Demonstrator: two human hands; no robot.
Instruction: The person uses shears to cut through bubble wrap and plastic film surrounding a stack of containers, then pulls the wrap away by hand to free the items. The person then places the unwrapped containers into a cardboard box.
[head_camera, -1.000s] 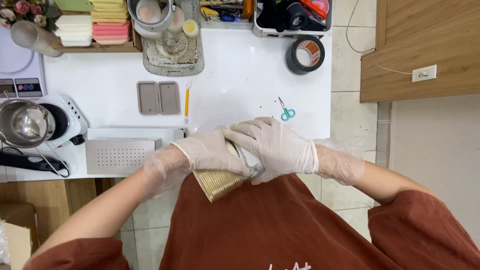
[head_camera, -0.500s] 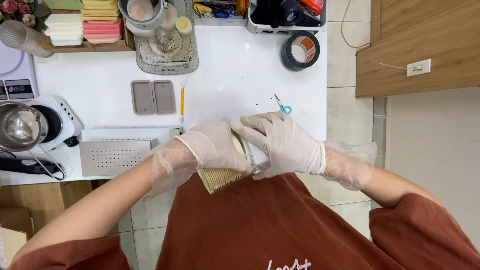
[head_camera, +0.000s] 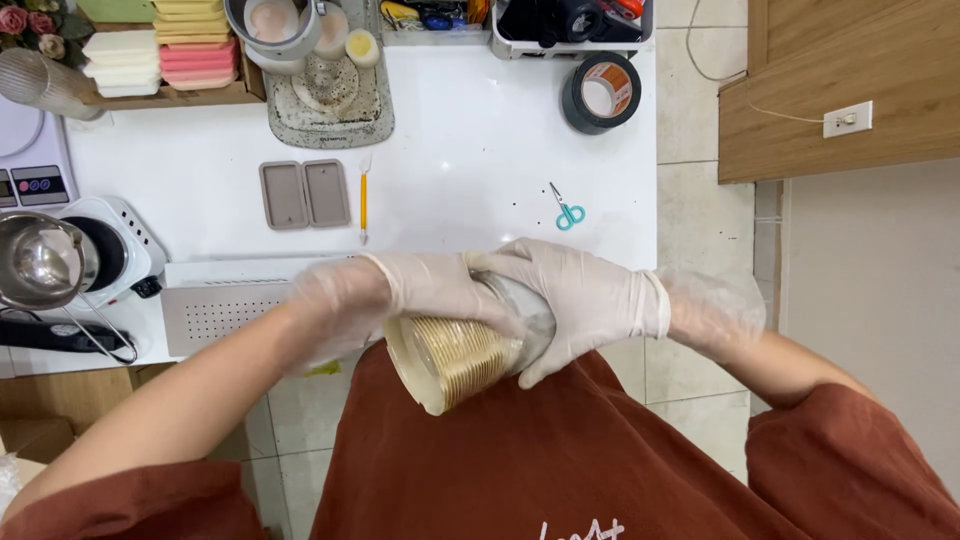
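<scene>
Your gloved left hand (head_camera: 440, 292) and right hand (head_camera: 580, 300) both clasp a stack of gold-rimmed clear plastic cups (head_camera: 455, 360), held on its side over your lap, just near of the white desk (head_camera: 480, 150) edge. Judged light, thin-walled, slippery and crushable: grip around the sides. Open room lies mid-desk; small scissors (head_camera: 568, 210) lie far-right.

White table (head_camera: 480, 170) stretches out ahead of the hands. Just beyond the right hand (head_camera: 580, 300) lie small teal scissors (head_camera: 568, 210); farther off, a roll of black tape (head_camera: 600, 92). Beyond the left hand (head_camera: 440, 290), a yellow-handled tool (head_camera: 364, 195) beside two grey moulds (head_camera: 305, 194); a perforated white tray (head_camera: 235, 305) sits left of it.
</scene>
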